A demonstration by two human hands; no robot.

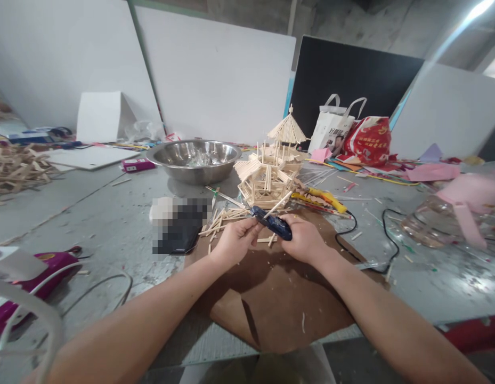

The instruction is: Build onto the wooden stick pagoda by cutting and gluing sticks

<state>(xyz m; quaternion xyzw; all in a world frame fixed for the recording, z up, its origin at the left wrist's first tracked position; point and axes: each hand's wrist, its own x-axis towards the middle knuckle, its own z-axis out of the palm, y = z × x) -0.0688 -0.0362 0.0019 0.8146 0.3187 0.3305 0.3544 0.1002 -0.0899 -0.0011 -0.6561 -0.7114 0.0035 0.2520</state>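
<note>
Several loose wooden sticks (231, 213) lie left, probably for easy reach. Our left hand (238, 240) pinches a slim stick (280, 204), likely steadying it; behind stands the stick pagoda (268, 178). Our right hand (303, 238) grips dark-blue pliers (280, 228) against the stick.

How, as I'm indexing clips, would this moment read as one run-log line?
left hand: appears to pinch wooden stick; right hand: grips dark blue tool; stick: crosses tool; stick model: behind hands

1 head-mounted view, forward and down across a close worktable (111, 229) to upright boards (215, 69) beyond
</note>
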